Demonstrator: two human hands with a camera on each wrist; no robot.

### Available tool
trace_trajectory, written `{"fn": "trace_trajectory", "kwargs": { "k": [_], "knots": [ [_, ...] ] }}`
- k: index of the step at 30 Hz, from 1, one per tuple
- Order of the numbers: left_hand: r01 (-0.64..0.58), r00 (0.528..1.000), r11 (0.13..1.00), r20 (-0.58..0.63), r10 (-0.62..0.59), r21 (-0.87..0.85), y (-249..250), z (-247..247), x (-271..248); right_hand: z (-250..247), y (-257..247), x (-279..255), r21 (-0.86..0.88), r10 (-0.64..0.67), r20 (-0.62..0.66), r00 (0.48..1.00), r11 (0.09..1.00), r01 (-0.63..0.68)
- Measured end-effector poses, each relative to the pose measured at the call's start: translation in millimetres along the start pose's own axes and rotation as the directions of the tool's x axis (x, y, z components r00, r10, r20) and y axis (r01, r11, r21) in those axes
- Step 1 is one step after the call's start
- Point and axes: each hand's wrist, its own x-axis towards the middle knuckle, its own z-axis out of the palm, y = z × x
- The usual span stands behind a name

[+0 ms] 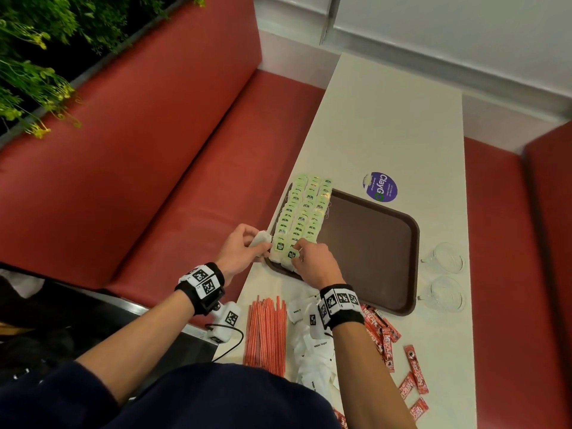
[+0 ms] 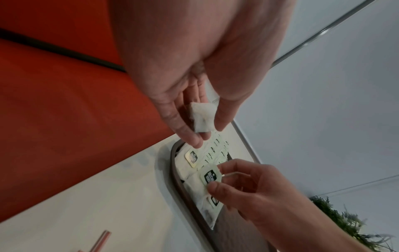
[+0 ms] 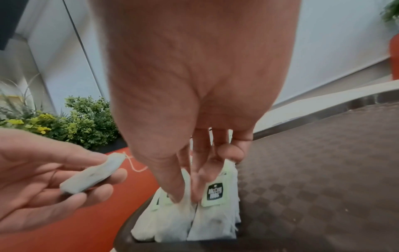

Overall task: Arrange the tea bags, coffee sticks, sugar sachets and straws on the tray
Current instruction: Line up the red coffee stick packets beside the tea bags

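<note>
Green-tagged tea bags (image 1: 301, 212) lie in three rows along the left part of the brown tray (image 1: 374, 252). Just off the tray's near left corner, my left hand (image 1: 263, 243) holds a loose white tea bag (image 2: 202, 117) between thumb and fingers. My right hand (image 1: 298, 250) pinches the green tag (image 2: 210, 176) of the nearest tea bag (image 3: 215, 220) in the middle row. Red-striped straws (image 1: 266, 332), white sugar sachets (image 1: 314, 348) and red coffee sticks (image 1: 387, 339) lie on the table in front of the tray, partly under my right forearm.
Two clear glass cups (image 1: 445, 258) stand right of the tray. A purple sticker (image 1: 380, 186) is on the white table (image 1: 387, 125) behind it. Red bench seats (image 1: 154, 150) flank the table, and the tray's right part is bare.
</note>
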Motion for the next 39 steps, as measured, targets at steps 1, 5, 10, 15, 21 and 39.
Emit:
{"fn": "trace_trajectory", "kwargs": {
  "k": [1,5,10,15,21,39],
  "knots": [
    [-0.003,1.000,1.000,-0.007,0.003,0.000,0.4,0.5,0.4,-0.9,-1.5,-2.6,0.001,0.002,-0.034,0.999,1.000,-0.002],
    [-0.046,0.999,0.999,-0.022,0.046,0.012,2.1,1.7,1.5,-4.7,-5.6,-12.4,0.050,-0.033,-0.243,0.969,0.998,0.046],
    [-0.165,0.982,0.969,-0.066,0.179,0.184,2.9,10.2,1.8,-11.1,-24.1,-16.3,0.418,0.085,-0.304,0.949,0.907,0.053],
    [-0.264,0.952,0.882,-0.038,0.302,0.389,9.6,29.1,1.1,-11.2,-44.8,-14.8,0.674,0.143,-0.116,0.983,0.738,-0.027],
    [-0.245,0.968,0.881,0.056,0.244,0.405,8.2,27.1,-1.0,-6.9,-32.3,-0.2,0.666,0.118,-0.150,0.982,0.746,0.012],
    [-0.218,0.968,0.738,0.045,0.246,0.638,-25.5,30.9,20.7,40.0,-40.5,-0.1,0.346,0.111,-0.212,0.971,0.938,-0.032]
  ]
}}
